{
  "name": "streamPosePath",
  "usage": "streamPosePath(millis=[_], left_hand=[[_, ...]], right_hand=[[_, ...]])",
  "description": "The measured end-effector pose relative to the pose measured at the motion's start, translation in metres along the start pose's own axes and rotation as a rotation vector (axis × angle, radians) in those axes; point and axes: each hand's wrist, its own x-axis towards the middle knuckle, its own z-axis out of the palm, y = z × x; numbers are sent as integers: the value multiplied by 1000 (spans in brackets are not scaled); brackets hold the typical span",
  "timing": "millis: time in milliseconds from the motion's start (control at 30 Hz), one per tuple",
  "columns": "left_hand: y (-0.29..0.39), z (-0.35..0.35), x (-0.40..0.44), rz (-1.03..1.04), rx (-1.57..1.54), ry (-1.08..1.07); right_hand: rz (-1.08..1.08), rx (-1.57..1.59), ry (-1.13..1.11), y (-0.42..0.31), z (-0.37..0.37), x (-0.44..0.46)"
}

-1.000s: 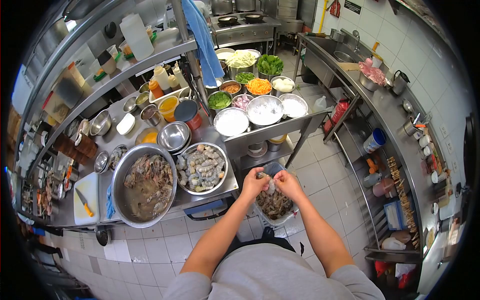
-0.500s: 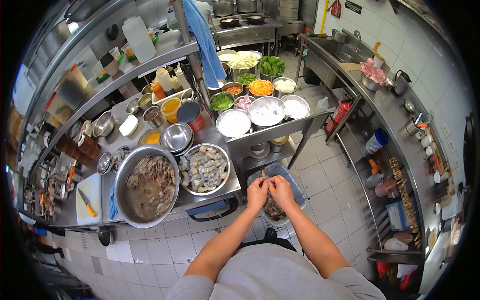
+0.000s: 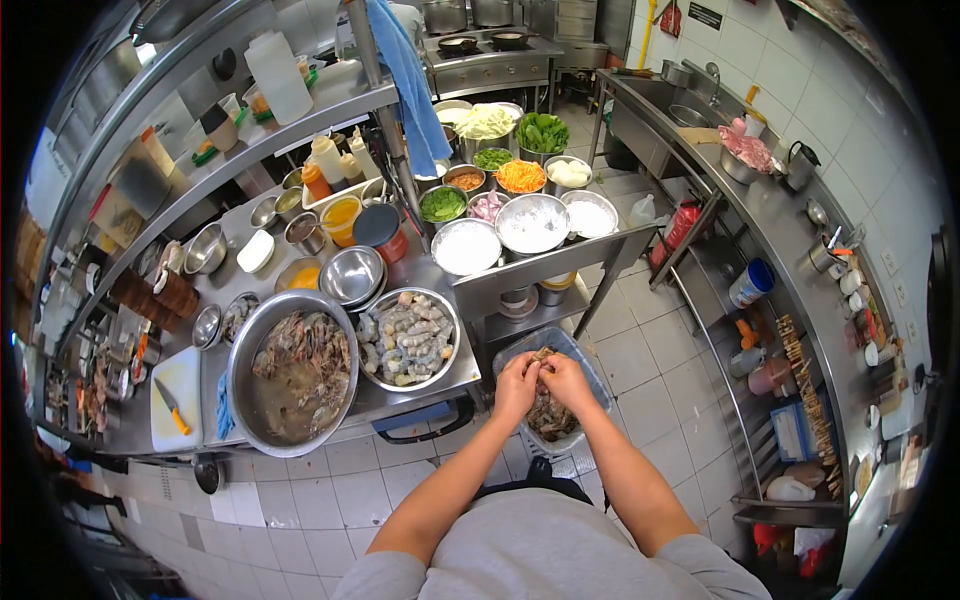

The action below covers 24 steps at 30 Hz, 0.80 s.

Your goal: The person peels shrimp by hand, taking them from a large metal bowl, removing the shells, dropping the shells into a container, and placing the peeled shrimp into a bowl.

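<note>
My left hand (image 3: pixel 515 388) and my right hand (image 3: pixel 566 382) meet over a translucent plastic bin (image 3: pixel 597 372), fingers pinched around a small shrimp (image 3: pixel 542 357) that they partly hide. Shrimp shells (image 3: pixel 550 418) lie in the bin beneath them. On the steel counter to the left, a bowl of peeled grey shrimp (image 3: pixel 408 338) stands beside a large metal basin (image 3: pixel 236 400) holding unpeeled shrimp or heads in murky liquid.
Left of the basin lies a white cutting board (image 3: pixel 175 380) with an orange-handled knife (image 3: pixel 178 412). Ahead, a side counter (image 3: pixel 560 262) bears bowls of vegetables and white powder. A steel counter with a sink (image 3: pixel 650 105) runs along the right.
Over the last second my hands have come closer together over the bin, with the shrimp now mostly covered by my fingers. The view has shifted slightly.
</note>
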Motion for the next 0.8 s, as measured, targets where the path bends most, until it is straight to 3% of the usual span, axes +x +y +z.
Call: streamPosePath(millis=[67,200,267,367,500,567,800], left_hand=[[4,-2,1,-146,24,-72],[-19,5,5,-166,-55,-38],[-11,2,6,-568,-505,-62],[-12,-3,7,-752,-574,-80],[-12,-7,9,-765,-610,-88],[-7,-10,11,-784,-803,-2],[-15,3,3,-595,-580,-170]], right_hand=[[-214,-230,160,2,5,-1],[-235,-295,194,-14,11,-9],[-341,-312,147,-18,12,-12],[-405,-435,95,-14,13,-16],[-429,-467,83,-5,18,-22],[-183,-134,161,0,20,-19],[-250,-264,183,-14,4,-6]])
